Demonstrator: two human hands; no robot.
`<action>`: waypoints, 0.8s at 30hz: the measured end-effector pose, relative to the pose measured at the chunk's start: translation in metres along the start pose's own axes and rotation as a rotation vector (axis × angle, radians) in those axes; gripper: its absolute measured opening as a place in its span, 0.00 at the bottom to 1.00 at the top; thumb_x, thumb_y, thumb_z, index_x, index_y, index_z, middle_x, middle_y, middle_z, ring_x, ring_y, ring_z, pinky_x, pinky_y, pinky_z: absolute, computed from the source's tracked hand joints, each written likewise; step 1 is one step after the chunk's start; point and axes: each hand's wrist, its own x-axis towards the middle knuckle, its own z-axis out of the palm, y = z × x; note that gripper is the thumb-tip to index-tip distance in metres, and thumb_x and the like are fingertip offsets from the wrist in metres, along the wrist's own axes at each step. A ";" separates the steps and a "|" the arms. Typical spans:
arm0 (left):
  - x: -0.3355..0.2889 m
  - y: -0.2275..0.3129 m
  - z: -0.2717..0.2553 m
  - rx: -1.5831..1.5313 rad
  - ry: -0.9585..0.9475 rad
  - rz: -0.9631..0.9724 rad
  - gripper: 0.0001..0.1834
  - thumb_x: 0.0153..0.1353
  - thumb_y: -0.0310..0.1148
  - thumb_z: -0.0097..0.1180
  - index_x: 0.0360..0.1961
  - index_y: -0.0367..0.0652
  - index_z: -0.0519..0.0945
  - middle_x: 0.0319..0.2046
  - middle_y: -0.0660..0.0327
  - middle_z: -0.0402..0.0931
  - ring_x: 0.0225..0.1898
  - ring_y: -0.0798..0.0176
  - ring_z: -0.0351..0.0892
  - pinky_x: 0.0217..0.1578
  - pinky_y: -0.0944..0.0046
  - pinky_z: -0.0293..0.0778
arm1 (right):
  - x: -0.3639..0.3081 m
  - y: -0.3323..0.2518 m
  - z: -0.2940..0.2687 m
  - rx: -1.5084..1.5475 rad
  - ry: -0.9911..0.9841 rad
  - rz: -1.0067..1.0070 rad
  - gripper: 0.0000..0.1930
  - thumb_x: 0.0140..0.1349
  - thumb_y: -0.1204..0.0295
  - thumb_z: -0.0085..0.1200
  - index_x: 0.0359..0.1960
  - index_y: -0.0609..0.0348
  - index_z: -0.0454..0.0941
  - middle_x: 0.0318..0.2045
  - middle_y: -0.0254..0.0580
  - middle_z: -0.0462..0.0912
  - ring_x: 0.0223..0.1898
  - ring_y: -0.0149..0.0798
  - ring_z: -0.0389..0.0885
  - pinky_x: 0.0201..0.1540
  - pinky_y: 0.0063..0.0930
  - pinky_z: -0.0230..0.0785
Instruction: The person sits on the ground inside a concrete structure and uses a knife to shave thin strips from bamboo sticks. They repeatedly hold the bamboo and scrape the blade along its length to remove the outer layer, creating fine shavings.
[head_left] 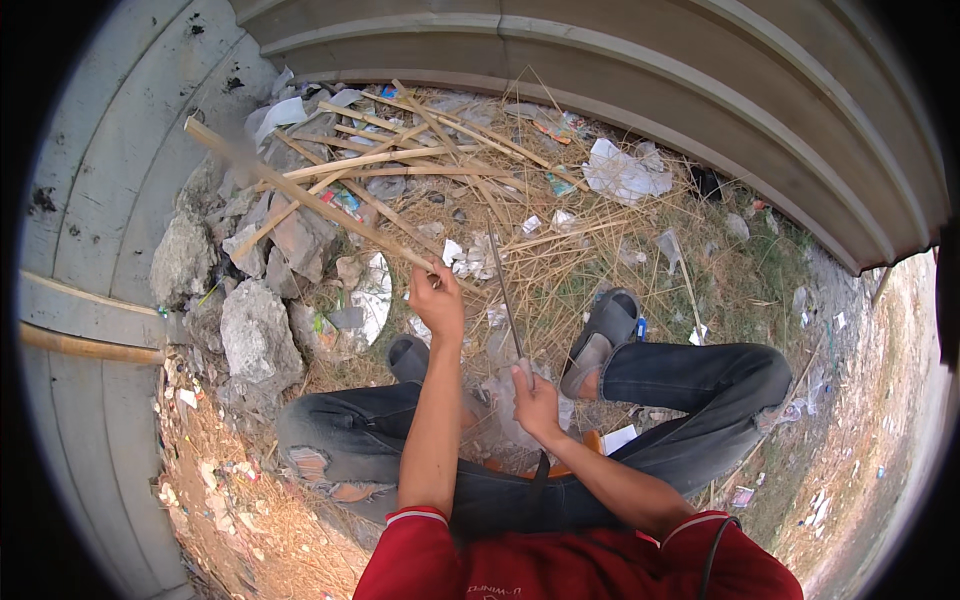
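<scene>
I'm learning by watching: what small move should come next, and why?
Probably bring the wooden strip closer to the long, narrow blade-like tool: the left hand grips the strip near one end, the right hand holds the tool, and in this view the two stand apart.

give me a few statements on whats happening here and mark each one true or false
1. The left hand holds a wooden strip. True.
2. The right hand is empty. False: it grips a long, thin blade-like tool.
3. Gray rocks lie to the left of the left hand. True.
4. The pile of wooden strips lies across the jeans. False: it lies beyond both hands, near the corrugated wall.
5. The shirt is red. True.
</scene>
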 end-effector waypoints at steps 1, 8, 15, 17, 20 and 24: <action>0.000 -0.003 -0.001 0.026 0.002 0.006 0.04 0.62 0.24 0.57 0.37 0.34 0.79 0.29 0.49 0.80 0.24 0.51 0.82 0.26 0.56 0.77 | 0.000 -0.018 0.003 -0.012 0.045 -0.212 0.24 0.71 0.53 0.53 0.26 0.66 0.77 0.16 0.41 0.76 0.18 0.39 0.78 0.24 0.33 0.69; 0.000 0.003 0.000 0.091 -0.041 0.032 0.05 0.62 0.23 0.57 0.38 0.34 0.80 0.31 0.49 0.81 0.27 0.50 0.85 0.26 0.56 0.79 | 0.007 0.026 -0.006 0.019 -0.116 0.468 0.22 0.72 0.56 0.53 0.23 0.59 0.71 0.14 0.35 0.70 0.11 0.34 0.70 0.15 0.29 0.62; -0.001 0.002 0.002 0.034 -0.038 0.038 0.07 0.62 0.24 0.56 0.41 0.34 0.80 0.30 0.49 0.82 0.27 0.52 0.86 0.28 0.59 0.81 | 0.016 0.032 0.009 0.031 0.060 -0.300 0.27 0.69 0.48 0.55 0.23 0.60 0.71 0.15 0.37 0.71 0.11 0.35 0.71 0.13 0.32 0.61; -0.001 -0.002 0.000 0.080 -0.045 0.081 0.07 0.62 0.24 0.55 0.41 0.34 0.80 0.31 0.49 0.82 0.27 0.52 0.86 0.27 0.59 0.81 | 0.013 0.027 0.006 0.013 -0.006 -0.281 0.27 0.68 0.47 0.54 0.24 0.61 0.71 0.15 0.38 0.71 0.11 0.35 0.71 0.13 0.32 0.62; -0.001 -0.008 -0.002 0.106 -0.027 0.033 0.05 0.62 0.22 0.56 0.39 0.33 0.79 0.32 0.48 0.82 0.29 0.50 0.85 0.27 0.58 0.82 | 0.013 0.030 -0.006 -0.091 -0.297 0.267 0.27 0.69 0.47 0.53 0.26 0.61 0.71 0.15 0.38 0.71 0.11 0.35 0.71 0.14 0.32 0.64; -0.003 0.004 -0.010 -0.033 -0.103 -0.096 0.06 0.66 0.25 0.56 0.41 0.34 0.80 0.32 0.50 0.82 0.32 0.53 0.86 0.30 0.58 0.83 | 0.019 0.032 -0.016 -0.028 -0.227 0.450 0.27 0.69 0.47 0.53 0.26 0.60 0.69 0.15 0.38 0.70 0.11 0.36 0.71 0.15 0.35 0.66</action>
